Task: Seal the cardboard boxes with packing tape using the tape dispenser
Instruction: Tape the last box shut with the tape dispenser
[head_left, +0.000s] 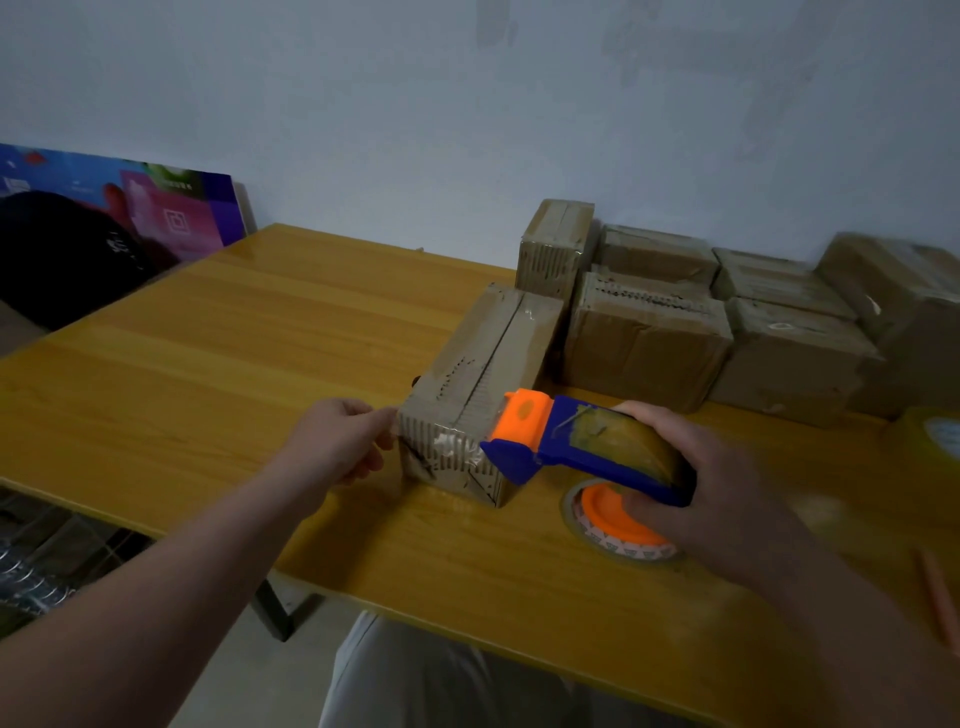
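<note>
A long cardboard box (467, 374) lies on the yellow wooden table (218, 353), one short end facing me, with clear tape along its top seam. My right hand (691, 467) grips a blue and orange tape dispenser (576, 447) that holds a brownish tape roll. The dispenser's nose touches the box's near right corner, where tape wrinkles over the edge. My left hand (340, 441) rests against the box's near left corner, fingers pinched at the edge; I cannot tell whether they pinch tape or only press the cardboard.
Several taped cardboard boxes (649, 332) are stacked behind and to the right, along the wall. A tape roll with an orange core (618, 525) lies flat under my right hand. Another yellowish roll (935, 431) sits at the right edge. A colourful board (171, 208) leans at the left.
</note>
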